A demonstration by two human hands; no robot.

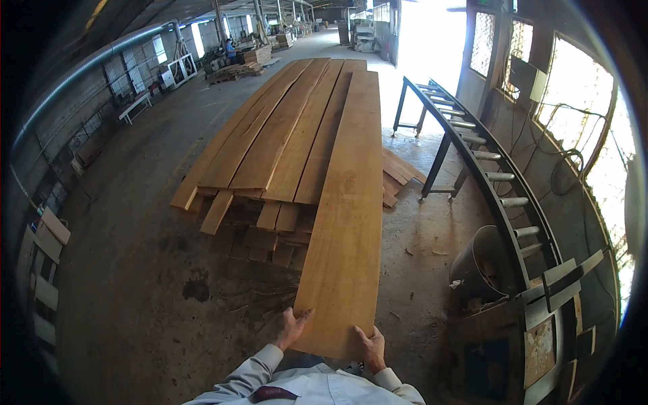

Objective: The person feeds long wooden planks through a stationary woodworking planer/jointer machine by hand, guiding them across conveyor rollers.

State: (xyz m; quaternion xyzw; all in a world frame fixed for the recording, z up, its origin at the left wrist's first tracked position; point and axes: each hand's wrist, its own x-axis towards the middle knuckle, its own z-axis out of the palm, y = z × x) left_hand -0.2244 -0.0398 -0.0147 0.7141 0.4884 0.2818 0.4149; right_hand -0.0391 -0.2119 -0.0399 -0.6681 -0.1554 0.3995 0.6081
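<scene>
A long, wide wooden board [347,209] reaches from my body out over the right side of a stack of planks [253,145]. My left hand [293,329] grips the near left corner of the board, thumb on top. At the near right edge, my right hand [370,347] holds the same board, with its thumb on the top face and the other fingers at the edge or hidden below. The near end of the board sticks out past the stack, while its far part lies over the planks.
A roller conveyor [499,177] on black legs runs along the right. Near its close end stand a grey bin [482,263] and a machine with metal plates [540,337]. Short boards [399,172] lie right of the stack. Far back is a person [230,50] in blue.
</scene>
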